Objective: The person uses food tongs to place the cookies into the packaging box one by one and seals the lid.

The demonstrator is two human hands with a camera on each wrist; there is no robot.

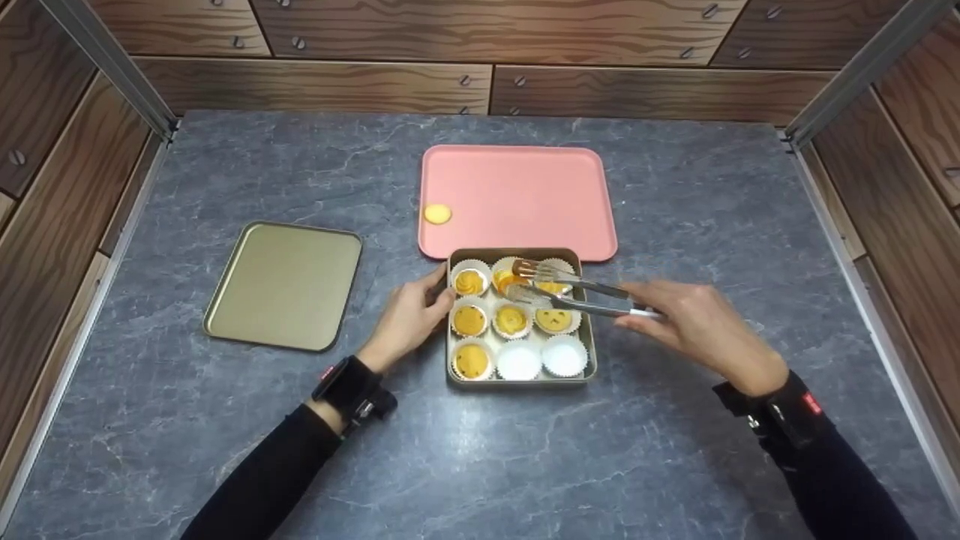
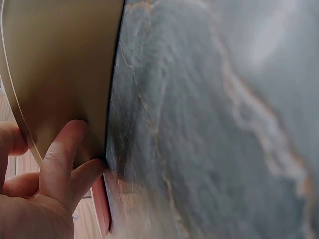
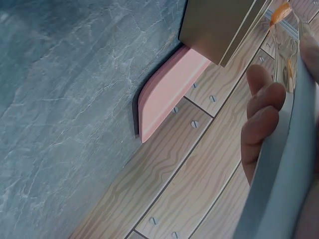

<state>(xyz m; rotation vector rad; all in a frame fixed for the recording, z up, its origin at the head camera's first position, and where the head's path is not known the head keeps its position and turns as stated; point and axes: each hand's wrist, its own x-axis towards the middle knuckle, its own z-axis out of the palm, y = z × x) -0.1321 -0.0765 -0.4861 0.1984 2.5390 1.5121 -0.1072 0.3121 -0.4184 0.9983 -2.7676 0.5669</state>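
Note:
A square gold tin [image 1: 523, 381] holds rows of white paper cups, most with yellow cookies in them. Two cups [image 1: 519, 361] in its near row show only white paper. My left hand [image 1: 409, 315] rests its fingers on the tin's left side, and the left wrist view shows the fingertips [image 2: 75, 130] against the outer wall. In my right hand [image 1: 694, 326] I grip metal tongs [image 1: 581, 304]. Their two spread tips are over the far-middle cup, around a swirled cookie [image 1: 504, 282], which the tips partly cover. Fingers wrap the tongs' handle [image 3: 281, 169] in the right wrist view.
Behind the tin lies a pink tray [image 1: 525, 195] with one round yellow cookie [image 1: 438, 214] at its left side. A flat gold lid [image 1: 285, 289] lies on the marbled table [image 1: 465, 457] at left. Wood-patterned walls [image 1: 487, 34] close off the back and sides.

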